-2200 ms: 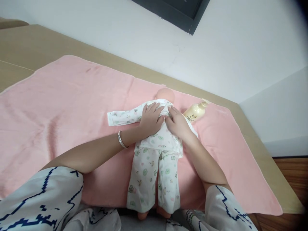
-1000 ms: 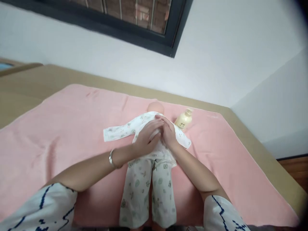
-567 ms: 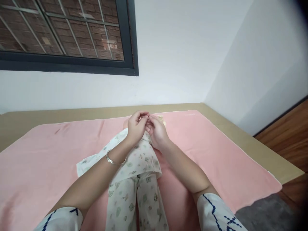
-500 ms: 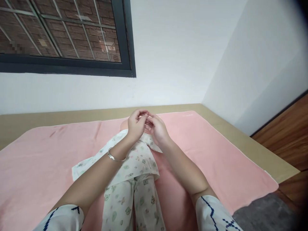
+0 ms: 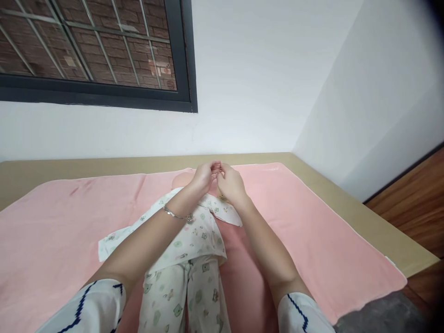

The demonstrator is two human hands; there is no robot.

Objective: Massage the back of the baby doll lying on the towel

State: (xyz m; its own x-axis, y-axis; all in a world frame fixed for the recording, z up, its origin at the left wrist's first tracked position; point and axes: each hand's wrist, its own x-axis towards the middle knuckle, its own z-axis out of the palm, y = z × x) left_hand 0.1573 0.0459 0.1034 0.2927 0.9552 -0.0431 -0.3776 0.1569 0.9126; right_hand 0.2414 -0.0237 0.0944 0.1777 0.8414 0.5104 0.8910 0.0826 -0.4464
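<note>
My left hand (image 5: 204, 177) and my right hand (image 5: 231, 186) meet at the fingertips above the neck end of a small printed shirt (image 5: 194, 236). Both hands have their fingers bent and pressed together. Whatever they may pinch is too small or hidden to name. A bit of something yellowish shows under my right hand. Beside my left hand a rounded pinkish shape (image 5: 182, 180) peeks out, mostly covered. Matching printed trousers (image 5: 183, 296) lie below the shirt, toward me. A bracelet circles my left wrist.
Beneath the clothes a pink mat (image 5: 298, 231) covers a tan board-like surface (image 5: 347, 217). White walls rise behind and to the right. A dark-framed window (image 5: 183, 97) with bars is at upper left. Wooden panels (image 5: 412, 199) and a grey patch (image 5: 381, 314) lie at right.
My hands have shifted slightly right, and my right hand has turned so its back faces me more. Its fingers have curled in. The view has tilted a little.
</note>
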